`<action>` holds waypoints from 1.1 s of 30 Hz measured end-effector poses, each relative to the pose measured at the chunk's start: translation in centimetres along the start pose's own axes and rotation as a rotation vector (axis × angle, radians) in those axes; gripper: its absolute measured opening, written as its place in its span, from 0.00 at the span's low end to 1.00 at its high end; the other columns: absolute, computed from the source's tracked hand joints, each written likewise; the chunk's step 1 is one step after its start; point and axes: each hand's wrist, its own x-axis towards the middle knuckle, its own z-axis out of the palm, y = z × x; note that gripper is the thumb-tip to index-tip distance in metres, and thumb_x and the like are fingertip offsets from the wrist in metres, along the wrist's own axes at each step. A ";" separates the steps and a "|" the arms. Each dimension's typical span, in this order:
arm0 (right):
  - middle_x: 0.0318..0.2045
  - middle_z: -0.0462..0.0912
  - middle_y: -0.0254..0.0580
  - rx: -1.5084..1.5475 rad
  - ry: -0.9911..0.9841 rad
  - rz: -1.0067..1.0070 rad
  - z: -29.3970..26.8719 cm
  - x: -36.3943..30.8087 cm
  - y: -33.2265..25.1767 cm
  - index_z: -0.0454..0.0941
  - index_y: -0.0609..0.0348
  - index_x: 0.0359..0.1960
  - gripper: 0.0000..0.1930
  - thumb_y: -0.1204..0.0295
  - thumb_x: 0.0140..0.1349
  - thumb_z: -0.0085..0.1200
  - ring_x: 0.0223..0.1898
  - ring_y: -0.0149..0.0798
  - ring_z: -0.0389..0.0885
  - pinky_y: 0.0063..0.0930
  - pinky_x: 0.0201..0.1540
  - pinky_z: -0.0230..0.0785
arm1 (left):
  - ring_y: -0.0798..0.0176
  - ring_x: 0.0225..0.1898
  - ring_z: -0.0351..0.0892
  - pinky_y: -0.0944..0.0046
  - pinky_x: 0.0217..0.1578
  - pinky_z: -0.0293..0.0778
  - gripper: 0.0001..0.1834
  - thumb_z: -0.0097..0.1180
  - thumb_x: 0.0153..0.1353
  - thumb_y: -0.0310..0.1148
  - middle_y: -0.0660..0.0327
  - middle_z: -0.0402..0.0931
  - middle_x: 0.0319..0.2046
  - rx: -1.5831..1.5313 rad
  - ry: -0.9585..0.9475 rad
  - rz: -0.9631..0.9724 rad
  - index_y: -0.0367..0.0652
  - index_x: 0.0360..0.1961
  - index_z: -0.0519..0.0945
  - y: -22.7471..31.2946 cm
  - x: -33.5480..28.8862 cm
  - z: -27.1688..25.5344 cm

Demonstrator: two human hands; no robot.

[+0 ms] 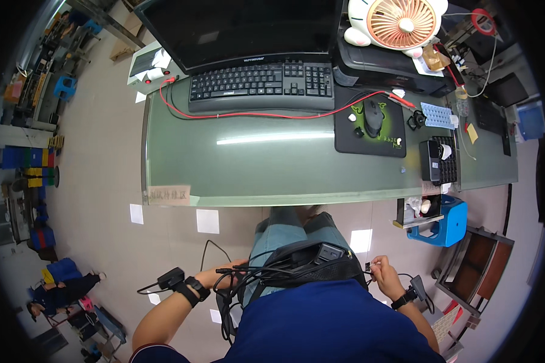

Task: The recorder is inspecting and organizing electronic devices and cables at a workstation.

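Note:
My left hand (227, 275) is at the left side of my waist, beside a bundle of black cables (263, 269). Its fingers are mostly hidden by the cables, so what they hold cannot be made out. On the right of my lap, my right hand (386, 276) has thumb and fingers closed in a pinch. A small dark plug-like piece (368, 266) shows at its fingertips. Between the hands sits a black waist pack (303, 279) with a dark grey device (329, 253) on top. Black straps with small camera-like modules (171, 279) circle both wrists.
Ahead stands a green-topped desk (242, 163) with a monitor (242, 30), keyboard (260, 85), mouse (373, 118) and printer (381, 63). A red cable (266, 115) runs across it. Beneath its right side are an open drawer (419, 212) and blue stool (451, 222). Another person (60, 296) is far left.

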 end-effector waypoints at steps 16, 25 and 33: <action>0.19 0.77 0.37 0.314 0.065 0.175 1.4 -4.0 -2.3 0.62 0.60 0.44 0.09 0.67 0.71 0.40 0.17 0.31 0.77 0.23 0.23 0.68 | 0.78 0.24 0.66 0.73 0.26 0.66 0.15 0.53 0.63 0.36 0.72 0.76 0.28 -0.385 -0.444 -0.778 0.45 0.50 0.78 9.2 0.4 -7.1; 0.23 0.75 0.34 0.590 0.102 0.249 -2.7 -1.9 -4.8 0.63 0.58 0.44 0.10 0.64 0.72 0.40 0.22 0.26 0.74 0.22 0.24 0.66 | 0.65 0.36 0.77 0.64 0.43 0.73 0.15 0.51 0.63 0.33 0.62 0.77 0.32 -0.621 -0.218 -0.921 0.35 0.47 0.76 3.9 0.4 -10.0; 0.20 0.78 0.34 0.390 0.042 0.374 -4.3 -9.5 -1.7 0.66 0.57 0.42 0.17 0.55 0.71 0.38 0.19 0.34 0.75 0.29 0.25 0.67 | 0.64 0.38 0.76 0.63 0.44 0.73 0.16 0.51 0.64 0.34 0.62 0.77 0.34 -0.489 -0.250 -1.078 0.36 0.49 0.75 3.4 7.3 -8.1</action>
